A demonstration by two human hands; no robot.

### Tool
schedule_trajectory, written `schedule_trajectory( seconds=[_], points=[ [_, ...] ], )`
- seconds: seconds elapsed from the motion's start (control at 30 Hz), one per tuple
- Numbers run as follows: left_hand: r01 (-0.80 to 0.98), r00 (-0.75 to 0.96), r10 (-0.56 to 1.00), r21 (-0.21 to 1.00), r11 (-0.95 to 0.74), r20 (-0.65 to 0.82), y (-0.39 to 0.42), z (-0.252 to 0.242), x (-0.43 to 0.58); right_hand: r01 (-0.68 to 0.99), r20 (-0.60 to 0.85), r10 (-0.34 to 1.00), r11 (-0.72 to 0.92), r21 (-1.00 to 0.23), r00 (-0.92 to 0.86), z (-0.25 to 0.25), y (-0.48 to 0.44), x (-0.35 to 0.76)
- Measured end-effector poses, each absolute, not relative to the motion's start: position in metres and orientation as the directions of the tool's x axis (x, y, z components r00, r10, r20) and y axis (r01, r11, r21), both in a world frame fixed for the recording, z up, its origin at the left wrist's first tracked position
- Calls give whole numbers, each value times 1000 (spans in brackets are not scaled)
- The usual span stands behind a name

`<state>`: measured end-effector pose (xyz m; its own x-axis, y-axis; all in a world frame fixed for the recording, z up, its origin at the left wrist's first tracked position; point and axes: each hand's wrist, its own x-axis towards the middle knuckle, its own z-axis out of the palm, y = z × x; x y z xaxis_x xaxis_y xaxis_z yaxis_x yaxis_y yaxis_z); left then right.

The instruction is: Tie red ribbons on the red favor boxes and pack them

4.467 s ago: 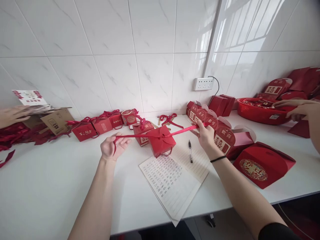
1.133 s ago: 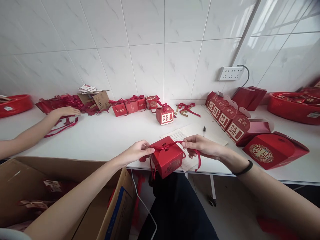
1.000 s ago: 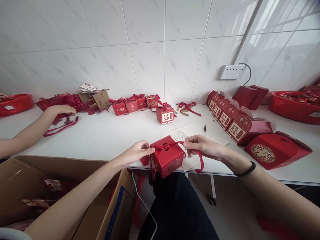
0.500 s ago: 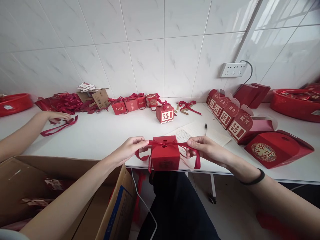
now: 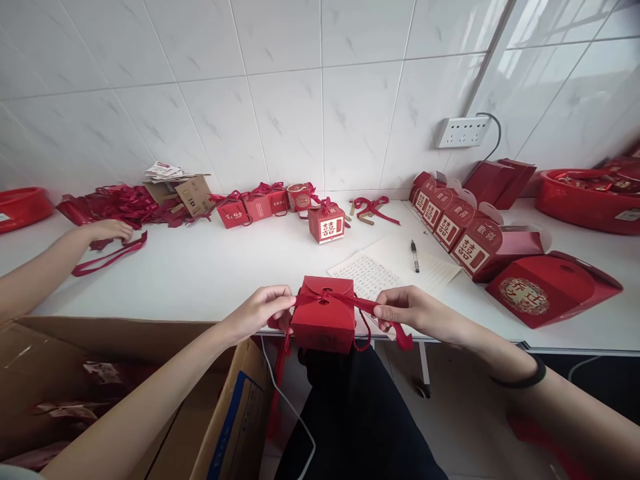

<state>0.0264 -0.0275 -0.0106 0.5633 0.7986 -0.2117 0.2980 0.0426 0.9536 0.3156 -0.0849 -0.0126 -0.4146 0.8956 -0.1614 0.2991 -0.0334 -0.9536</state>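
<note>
A red gift box (image 5: 324, 322) sits at the table's front edge, a red ribbon (image 5: 361, 303) crossing its top through the holes. My left hand (image 5: 267, 308) pinches the ribbon at the box's left side. On the right, my right hand (image 5: 400, 308) pinches the other part, and a loose end hangs below the fingers. The ribbon is drawn out to both sides, with a small knot or loop at the middle of the lid. Red cords hang at the box's sides.
Behind lie written sheets (image 5: 367, 270), a pen (image 5: 415, 256) and a finished small box (image 5: 326, 222). Several boxes (image 5: 470, 248) line the right. Another person's hand (image 5: 113, 230) is at the left. An open carton (image 5: 240, 400) stands below the table's left front.
The box appears slightly lower and tilted differently, showing more of its lid. The ribbon's loops beside it have shrunk, and its right end now hangs below my right hand. The view has shifted slightly.
</note>
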Motion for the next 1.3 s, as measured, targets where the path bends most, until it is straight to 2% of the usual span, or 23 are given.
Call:
schedule_trajectory(
  seconds=[0.13,0.27,0.47,0.67,0.8,0.93,1.0,1.17,1.23,1.3],
  points=[
    [297,663,720,955,2,-207,-29,-12,26,315,-168,900,-36,-948,-402,-18,-84,315],
    [258,712,685,965,-51,-154,-22,-14,22,258,-155,893,-45,-965,-422,-21,-79,314],
    [317,771,612,940,-128,-177,-10,-15,15,220,-202,882,-115,-969,-426,-26,-72,317],
    [266,778,591,964,-6,-211,-6,-27,17,188,-255,875,-192,-963,-412,-31,-66,324],
    [308,790,548,951,32,-274,-10,-27,16,196,-287,857,-222,-955,-427,-29,-65,329],
    [349,738,609,937,26,-292,-17,-24,19,206,-304,859,-237,-949,-411,-19,-73,328],
    [330,711,644,943,47,-281,-21,-22,22,144,-263,884,-224,-964,-386,-10,-80,323],
    [166,674,706,976,141,-217,-28,-13,28,-96,-7,966,-33,-995,-257,7,-90,294],
    [134,667,717,979,151,-202,-31,-5,30,-70,50,976,36,-997,-213,11,-88,279],
    [162,645,739,980,118,-196,-34,3,32,38,91,976,101,-994,-199,12,-85,266]
  ],
)
